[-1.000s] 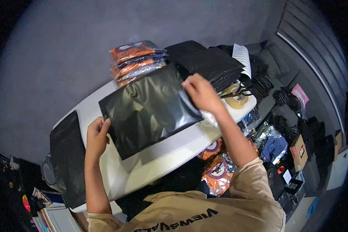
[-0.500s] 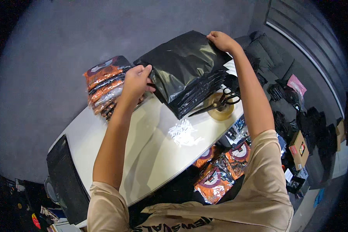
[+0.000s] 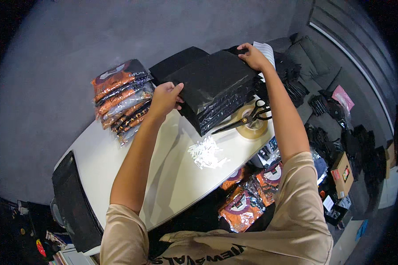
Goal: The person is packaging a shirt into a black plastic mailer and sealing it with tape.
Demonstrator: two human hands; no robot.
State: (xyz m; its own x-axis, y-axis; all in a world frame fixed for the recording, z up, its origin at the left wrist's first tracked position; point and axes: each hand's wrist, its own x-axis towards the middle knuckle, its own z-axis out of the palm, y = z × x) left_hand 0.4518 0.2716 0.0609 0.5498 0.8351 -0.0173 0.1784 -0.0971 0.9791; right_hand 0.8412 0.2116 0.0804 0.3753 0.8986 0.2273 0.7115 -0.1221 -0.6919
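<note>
A stack of black plastic-wrapped packages (image 3: 221,77) lies at the far side of the white table. My left hand (image 3: 166,100) is closed at the stack's left edge, thumb above and fingers curled below. At the far right corner of the stack is my right hand (image 3: 253,57), its thumb and forefinger apart against the black material. Just in front of the stack, black-handled scissors (image 3: 247,118) rest across a roll of tape (image 3: 254,128). Beside my left hand stands a pile of bagged orange-and-black garments (image 3: 121,90).
Small white strips (image 3: 206,153) lie heaped on the white table (image 3: 168,176). A black flat stack (image 3: 75,203) sits on its left end. More bagged orange garments (image 3: 243,207) are below the near edge. To the right, a grey sofa (image 3: 311,57) bears black bundles and a cardboard box (image 3: 342,174).
The top black package, held up and tilted by both hands before, now lies flatter on the stack. My right hand has come slightly lower and its fingers have loosened. My left hand has shifted slightly right.
</note>
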